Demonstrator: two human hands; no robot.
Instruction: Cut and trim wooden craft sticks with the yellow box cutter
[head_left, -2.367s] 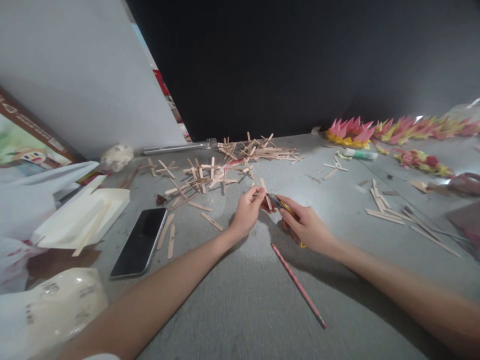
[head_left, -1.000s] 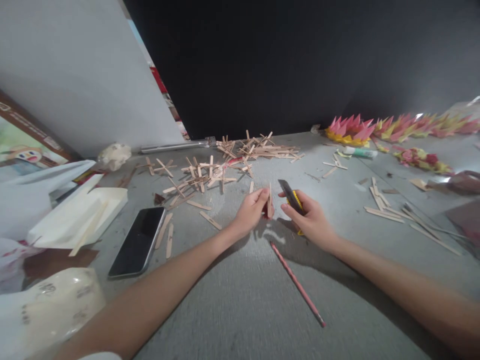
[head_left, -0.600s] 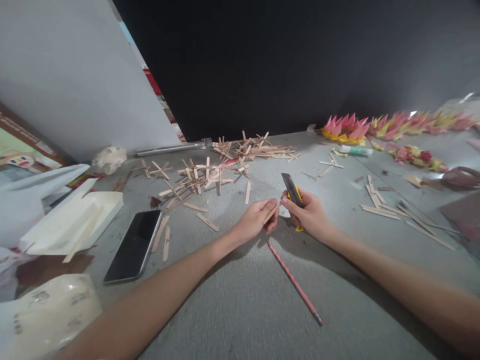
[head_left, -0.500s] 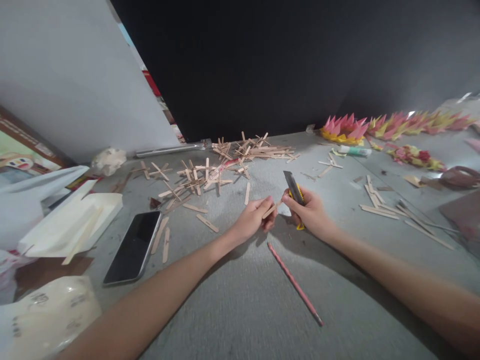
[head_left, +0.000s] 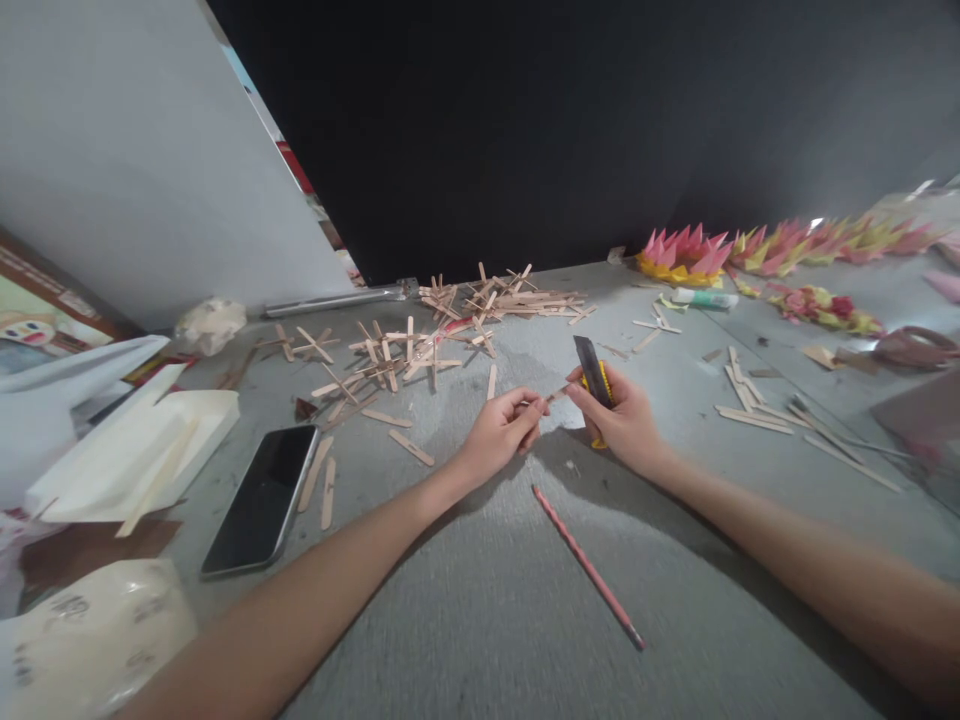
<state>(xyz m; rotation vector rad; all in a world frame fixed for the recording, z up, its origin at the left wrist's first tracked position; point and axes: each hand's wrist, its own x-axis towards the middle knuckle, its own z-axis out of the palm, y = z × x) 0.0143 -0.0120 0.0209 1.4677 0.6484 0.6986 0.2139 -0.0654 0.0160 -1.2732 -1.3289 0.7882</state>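
Note:
Between my two hands a short wooden craft stick [head_left: 556, 394] is held just above the grey table. My left hand [head_left: 504, 432] pinches its near end with thumb and fingers. My right hand [head_left: 621, 412] has its fingers wrapped round a yellow and black box cutter [head_left: 595, 378], whose blade points up and away. The thumb and index fingertip of that same hand also touch the stick's other end. A pink pencil [head_left: 589, 568] lies on the table below my hands. One loose craft stick [head_left: 492, 382] rests just beyond my left hand.
A heap of craft sticks [head_left: 525, 300] spreads along the back, some in crossed shapes. At left are a phone [head_left: 261, 500] and a cream tray [head_left: 217, 405]. On the right are pink paper crowns [head_left: 686, 255], a glue stick [head_left: 705, 299] and more sticks [head_left: 754, 417].
The craft stick has turned between my hands and less of its flat face shows. My left fingers have shifted their pinch on it. The view has moved slightly.

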